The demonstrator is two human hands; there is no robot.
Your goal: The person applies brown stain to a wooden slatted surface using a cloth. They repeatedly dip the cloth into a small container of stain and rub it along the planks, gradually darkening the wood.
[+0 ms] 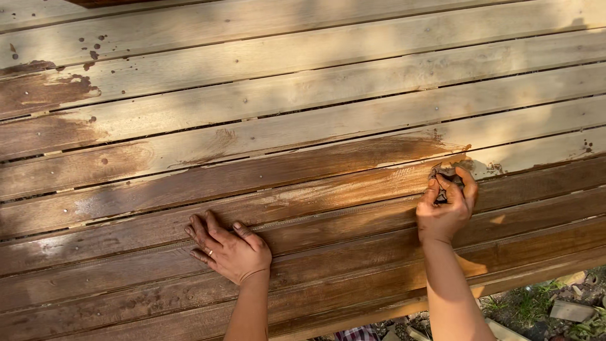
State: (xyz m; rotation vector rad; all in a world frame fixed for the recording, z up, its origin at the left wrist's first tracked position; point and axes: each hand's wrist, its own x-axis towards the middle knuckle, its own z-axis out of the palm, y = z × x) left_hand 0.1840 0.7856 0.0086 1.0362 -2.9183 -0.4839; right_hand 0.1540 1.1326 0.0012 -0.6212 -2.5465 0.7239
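Left hand [228, 249] lies flat, fingers spread, palm down on the dark stained boards [328, 252]. Right hand [446, 202] is closed, fingertips pinched round a small dark stained rag [449, 180], pressing it onto the plank right where brown stain meets bare pale wood [315, 82]. Sunlight dapples the slatted surface; rubble and grass [549, 306] show below its lower edge.

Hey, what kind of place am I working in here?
Probably outdoors, a yard or work site: sunlight and shadow fall across the half-stained wooden planks, and grass with rubble shows past the lower edge.
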